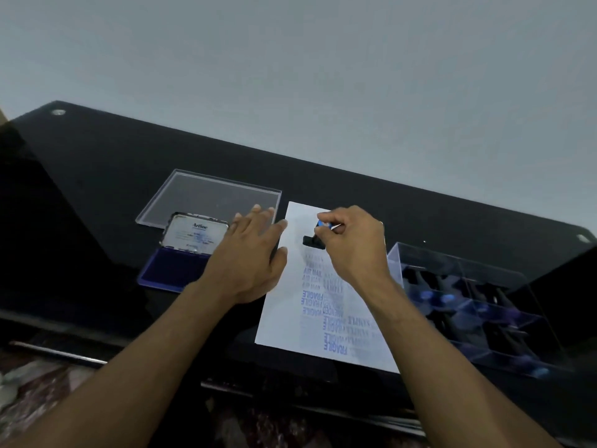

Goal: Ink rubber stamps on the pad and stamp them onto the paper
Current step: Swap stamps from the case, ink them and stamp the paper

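Right hand (352, 244) fingers pinch stamp (315, 239) on paper (290, 318); left hand (255, 253) flat, released. Risk: paper slides, print smears.

Right hand (350, 245) pinching stamp (314, 240) on paper (290, 305), left hand (255, 253) flat at paper's edge, ink pad (171, 270) beside

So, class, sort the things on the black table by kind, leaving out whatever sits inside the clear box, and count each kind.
Sheet of paper: 1
Ink pad, lid open: 1
Rubber stamp in the right hand: 1
Clear box of stamps: 1
Clear flat lid: 1
Total: 5
The left hand lies flat at the paper's edge.
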Tool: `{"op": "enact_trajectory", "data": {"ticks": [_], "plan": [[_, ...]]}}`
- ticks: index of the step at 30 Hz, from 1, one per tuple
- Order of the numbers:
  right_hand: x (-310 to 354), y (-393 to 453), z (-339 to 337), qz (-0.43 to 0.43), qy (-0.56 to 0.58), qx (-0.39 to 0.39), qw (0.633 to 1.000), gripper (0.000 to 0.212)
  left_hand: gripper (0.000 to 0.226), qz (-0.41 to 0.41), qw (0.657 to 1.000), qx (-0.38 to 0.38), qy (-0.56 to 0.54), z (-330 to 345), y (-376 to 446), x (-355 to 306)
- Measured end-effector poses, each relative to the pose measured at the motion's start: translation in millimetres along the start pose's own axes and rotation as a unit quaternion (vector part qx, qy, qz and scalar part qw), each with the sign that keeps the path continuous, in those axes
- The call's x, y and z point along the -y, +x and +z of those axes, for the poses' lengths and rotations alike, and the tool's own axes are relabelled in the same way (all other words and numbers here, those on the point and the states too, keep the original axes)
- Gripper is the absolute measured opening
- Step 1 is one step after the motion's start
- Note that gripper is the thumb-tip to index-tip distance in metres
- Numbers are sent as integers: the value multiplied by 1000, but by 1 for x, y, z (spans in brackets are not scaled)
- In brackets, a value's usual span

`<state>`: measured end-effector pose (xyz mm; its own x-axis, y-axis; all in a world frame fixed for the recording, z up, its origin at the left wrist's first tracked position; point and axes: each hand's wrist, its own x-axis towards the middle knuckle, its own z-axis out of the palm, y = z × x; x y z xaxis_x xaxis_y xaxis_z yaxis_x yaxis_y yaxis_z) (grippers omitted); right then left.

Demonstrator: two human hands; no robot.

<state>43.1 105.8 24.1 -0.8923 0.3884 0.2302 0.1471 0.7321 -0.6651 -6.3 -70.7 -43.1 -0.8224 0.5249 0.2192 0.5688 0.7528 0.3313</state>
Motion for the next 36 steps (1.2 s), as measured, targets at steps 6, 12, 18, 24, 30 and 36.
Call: {"op": "enact_trajectory", "data": {"ticks": [6, 12, 18, 24, 30, 36], "plan": [[-9, 9, 0, 0, -5, -3, 1000, 26, 58, 16, 1000, 1, 8, 21, 16, -2], [-20, 22, 7, 1, -23, 8, 1000, 27, 55, 31, 999, 6, 41, 35, 34, 2], [-27, 26, 12, 3, -14, 14, 1000, 27, 61, 37, 997, 7, 65, 40, 37, 4], [-26, 26, 16, 0, -16, 19, 1000, 26, 59, 40, 996, 7, 73, 43, 37, 6], [-23, 27, 17, 3, -28, 34, 999, 27, 59, 40, 997, 3, 70, 45, 38, 7], [-23, 26, 17, 1, -38, 43, 998, 26, 57, 38, 997, -1, 69, 47, 38, 8]]}}
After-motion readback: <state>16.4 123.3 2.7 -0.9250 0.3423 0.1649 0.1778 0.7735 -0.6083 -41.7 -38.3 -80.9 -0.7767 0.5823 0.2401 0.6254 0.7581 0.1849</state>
